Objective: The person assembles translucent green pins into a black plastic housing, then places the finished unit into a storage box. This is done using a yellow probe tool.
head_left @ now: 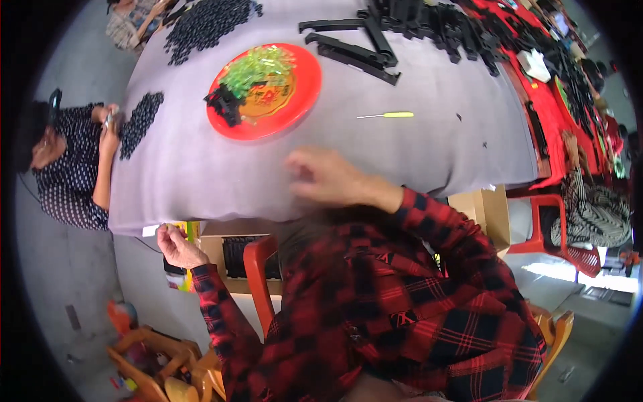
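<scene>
My right hand (326, 177) lies blurred on the grey tablecloth (429, 154) near the front edge, fingers loosely apart, with nothing visible in it. My left hand (175, 245) is lower, just below the table's left front corner, its fingers curled with nothing seen inside. Beyond my right hand sits a round red plate (305, 90) holding green translucent pieces (258, 67) and small black parts (224, 104). A thin screwdriver with a yellow handle (387, 115) lies to the right of the plate. Both my sleeves are red and black plaid.
Long black strips (351, 53) and heaps of small black parts (204, 23) cover the far side of the table. A person in a dotted top (70, 174) works at the left edge. Cardboard boxes (485, 211) and red chairs (556, 234) stand below the table.
</scene>
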### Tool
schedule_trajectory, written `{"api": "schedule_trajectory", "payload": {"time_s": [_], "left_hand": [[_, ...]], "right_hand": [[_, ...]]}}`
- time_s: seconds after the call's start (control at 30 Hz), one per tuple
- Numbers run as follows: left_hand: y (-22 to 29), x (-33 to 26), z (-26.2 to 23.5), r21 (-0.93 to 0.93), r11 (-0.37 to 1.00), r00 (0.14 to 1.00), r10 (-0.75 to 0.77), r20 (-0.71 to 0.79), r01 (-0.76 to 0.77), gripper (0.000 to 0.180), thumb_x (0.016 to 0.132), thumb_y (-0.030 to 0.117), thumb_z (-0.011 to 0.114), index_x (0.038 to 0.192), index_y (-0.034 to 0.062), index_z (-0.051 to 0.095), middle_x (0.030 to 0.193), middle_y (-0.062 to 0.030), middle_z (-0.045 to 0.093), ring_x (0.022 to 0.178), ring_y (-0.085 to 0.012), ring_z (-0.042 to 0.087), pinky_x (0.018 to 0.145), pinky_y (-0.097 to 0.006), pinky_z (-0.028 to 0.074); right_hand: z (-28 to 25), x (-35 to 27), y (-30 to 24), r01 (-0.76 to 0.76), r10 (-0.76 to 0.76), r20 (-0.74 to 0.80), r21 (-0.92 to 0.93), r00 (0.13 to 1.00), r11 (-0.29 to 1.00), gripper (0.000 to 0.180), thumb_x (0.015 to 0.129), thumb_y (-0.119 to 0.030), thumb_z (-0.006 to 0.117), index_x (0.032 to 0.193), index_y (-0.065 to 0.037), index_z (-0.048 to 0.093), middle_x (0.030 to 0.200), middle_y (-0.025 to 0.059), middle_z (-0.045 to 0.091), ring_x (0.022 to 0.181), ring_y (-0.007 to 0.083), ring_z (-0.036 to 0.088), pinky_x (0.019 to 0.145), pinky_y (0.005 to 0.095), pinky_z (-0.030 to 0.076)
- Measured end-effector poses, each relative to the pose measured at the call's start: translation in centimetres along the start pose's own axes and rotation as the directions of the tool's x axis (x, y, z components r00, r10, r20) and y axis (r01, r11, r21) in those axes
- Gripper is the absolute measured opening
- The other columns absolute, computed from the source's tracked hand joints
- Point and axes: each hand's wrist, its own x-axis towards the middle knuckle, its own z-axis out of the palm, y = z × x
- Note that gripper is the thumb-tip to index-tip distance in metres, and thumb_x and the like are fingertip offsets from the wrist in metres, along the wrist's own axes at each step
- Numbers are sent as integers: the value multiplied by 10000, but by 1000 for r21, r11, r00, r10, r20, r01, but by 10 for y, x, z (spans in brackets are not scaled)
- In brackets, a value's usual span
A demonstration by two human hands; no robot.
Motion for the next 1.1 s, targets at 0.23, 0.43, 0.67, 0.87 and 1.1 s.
{"api": "schedule_trajectory", "payload": {"time_s": [0.23,0.43,0.67,0.87,1.1], "left_hand": [[85,-89,137,5,935,729,273,627,-355,147,926,-35,654,1069,-18,685,908,-57,611,780,-164,583,734,-273,498],[68,-127,176,-22,963,609,187,771,-269,116,911,-23,703,1026,-36,696,845,-33,569,732,-105,576,672,-250,483],[72,-130,175,-27,981,599,140,788,-194,142,894,-25,686,1036,-29,679,879,-90,607,764,-171,629,688,-290,514],[76,-132,171,-26,974,593,157,790,-225,128,901,-12,687,1028,-25,681,867,-79,598,743,-170,621,676,-292,509],[77,-131,172,-4,976,620,141,772,-218,255,868,27,751,1110,-16,682,837,-42,573,686,-162,580,646,-293,497]], "right_hand": [[-144,-25,55,-316,228,-477,-111,849,942,197,901,-114,733,1073,-58,655,876,-37,600,749,54,524,691,245,486],[-197,-13,105,-464,153,-543,-501,826,730,374,857,-367,798,1066,-80,681,1004,95,659,852,230,631,776,386,530],[-183,7,134,-543,285,-478,-583,831,604,432,822,-393,813,1092,-64,737,1052,148,680,943,306,689,843,421,546],[-186,-10,108,-473,231,-459,-529,858,705,347,834,-306,806,1011,-13,747,956,145,684,837,288,677,762,378,539],[-147,-68,27,-387,163,-443,-480,882,787,310,842,-210,821,1071,-22,729,969,112,668,811,249,646,748,341,531]]}}
